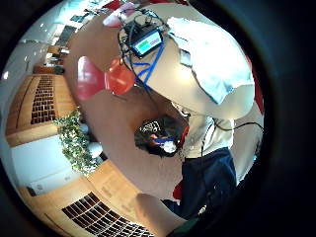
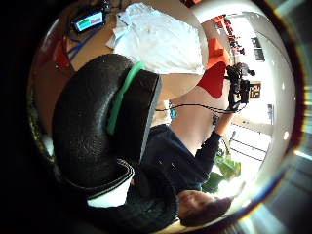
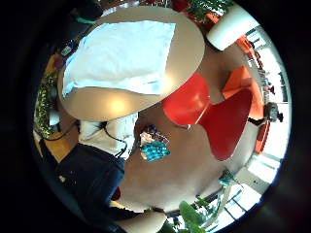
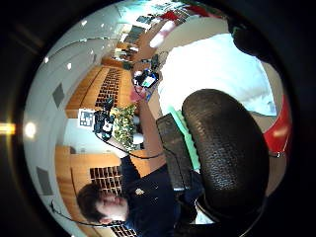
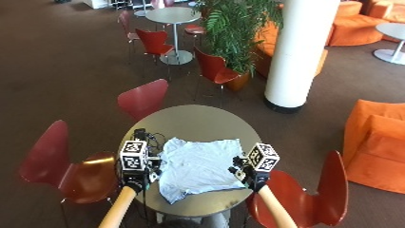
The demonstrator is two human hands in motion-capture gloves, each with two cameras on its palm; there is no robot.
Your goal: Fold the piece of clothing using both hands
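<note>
Pale blue shirt (image 5: 199, 167) lies spread flat on the round worktop (image 5: 190, 118), near the edge closest to the person. Left hand (image 5: 135, 174) sits just beside the shirt's left edge, right hand (image 5: 252, 174) just beside its right edge. Can't tell whether either hand touches the cloth, nor whether the fingers are curled or straight. Small device with cables (image 5: 140, 135) on worktop, left of shirt. Red chairs (image 5: 144, 99) around.
</note>
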